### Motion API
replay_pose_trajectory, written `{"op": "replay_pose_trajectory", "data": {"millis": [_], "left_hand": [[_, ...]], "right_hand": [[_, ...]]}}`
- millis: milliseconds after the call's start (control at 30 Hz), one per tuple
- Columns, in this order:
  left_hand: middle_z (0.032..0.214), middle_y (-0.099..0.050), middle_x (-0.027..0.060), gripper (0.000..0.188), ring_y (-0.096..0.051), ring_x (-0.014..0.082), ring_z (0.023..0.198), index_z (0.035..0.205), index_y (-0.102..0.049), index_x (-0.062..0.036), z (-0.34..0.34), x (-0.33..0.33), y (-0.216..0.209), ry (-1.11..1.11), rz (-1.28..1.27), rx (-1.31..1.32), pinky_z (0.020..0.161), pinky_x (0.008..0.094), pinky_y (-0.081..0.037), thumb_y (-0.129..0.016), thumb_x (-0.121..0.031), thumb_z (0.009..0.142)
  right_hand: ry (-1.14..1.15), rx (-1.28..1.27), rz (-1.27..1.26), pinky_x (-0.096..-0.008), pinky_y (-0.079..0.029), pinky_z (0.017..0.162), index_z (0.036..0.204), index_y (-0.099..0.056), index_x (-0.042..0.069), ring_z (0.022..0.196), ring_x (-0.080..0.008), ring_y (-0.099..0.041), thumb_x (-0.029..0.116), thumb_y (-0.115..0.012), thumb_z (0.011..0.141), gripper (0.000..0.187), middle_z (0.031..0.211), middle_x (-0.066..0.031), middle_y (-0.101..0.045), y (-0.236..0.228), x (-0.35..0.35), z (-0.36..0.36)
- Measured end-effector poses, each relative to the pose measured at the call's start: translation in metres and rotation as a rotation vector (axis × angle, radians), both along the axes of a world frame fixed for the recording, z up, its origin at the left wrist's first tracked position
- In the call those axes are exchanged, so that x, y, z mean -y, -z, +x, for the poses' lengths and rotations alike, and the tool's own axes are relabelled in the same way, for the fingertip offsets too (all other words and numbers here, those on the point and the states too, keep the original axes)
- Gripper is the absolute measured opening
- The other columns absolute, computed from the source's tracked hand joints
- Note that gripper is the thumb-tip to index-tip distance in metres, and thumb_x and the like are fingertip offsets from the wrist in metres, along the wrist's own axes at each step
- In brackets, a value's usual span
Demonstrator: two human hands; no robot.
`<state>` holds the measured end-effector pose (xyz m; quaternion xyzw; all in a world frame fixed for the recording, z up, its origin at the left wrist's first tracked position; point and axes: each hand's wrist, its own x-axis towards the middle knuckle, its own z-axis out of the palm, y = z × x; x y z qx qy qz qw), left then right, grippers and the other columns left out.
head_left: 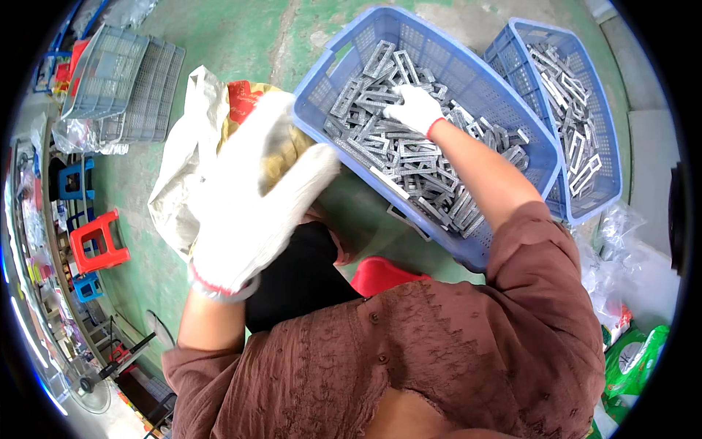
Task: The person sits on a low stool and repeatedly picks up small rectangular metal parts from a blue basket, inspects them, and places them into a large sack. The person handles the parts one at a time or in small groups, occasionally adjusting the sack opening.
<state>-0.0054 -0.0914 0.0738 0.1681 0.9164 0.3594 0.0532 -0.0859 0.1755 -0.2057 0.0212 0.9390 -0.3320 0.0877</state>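
Observation:
My left hand, in a white knitted glove with a red cuff edge, is raised close to the camera. Its fingers are stretched out, the thumb stands apart, and nothing shows in it. My right hand, gloved the same way, reaches into a large blue plastic basket. Its fingertips and thumb are apart, at the end of one of the grey rectangular metal frames piled there. Part of its fingers is hidden, and I see no frame lifted. Below the left hand, a whitish woven sack with red and yellow parts is partly covered.
A second blue basket with similar frames stands to the right. Grey crates are at the far left, above a red stool. Something red lies by my legs. A fan stands lower left; green bags lie lower right.

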Motion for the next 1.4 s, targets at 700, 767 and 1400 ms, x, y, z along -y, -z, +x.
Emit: {"op": "replay_pose_trajectory", "data": {"millis": [700,767,1400], "left_hand": [[0.114,-0.059,0.0239,0.032,-0.063,0.0447,0.106,0.116,-0.053,0.0054,-0.004,-0.028,0.063,-0.212,1.479,1.053,0.094,0.0546,-0.056,-0.057,-0.023,0.101],[0.114,-0.059,0.0235,0.032,-0.063,0.0443,0.106,0.115,-0.053,0.0050,-0.006,-0.025,0.068,-0.238,1.454,1.036,0.094,0.0546,-0.056,-0.057,-0.023,0.101],[0.112,-0.058,0.0196,0.029,-0.063,0.0369,0.107,0.121,-0.051,0.0057,-0.023,-0.020,0.082,-0.065,1.535,0.885,0.099,0.0523,-0.055,-0.053,-0.017,0.103]], "right_hand": [[-0.131,-0.244,-1.021,-0.0338,-0.056,0.092,0.143,-0.050,0.004,0.119,-0.0239,-0.062,-0.014,-0.063,0.082,0.065,0.128,-0.0160,-0.062,-0.192,0.017,0.105],[-0.128,-0.231,-1.059,-0.0345,-0.057,0.092,0.142,-0.050,0.003,0.121,-0.0244,-0.061,-0.012,-0.063,0.083,0.063,0.130,-0.0167,-0.061,-0.191,0.019,0.104],[-0.188,-0.135,-0.719,-0.0332,-0.051,0.096,0.140,-0.055,0.004,0.112,-0.0206,-0.065,0.018,-0.081,0.082,0.065,0.127,-0.0149,-0.066,-0.191,0.020,0.094]]}}
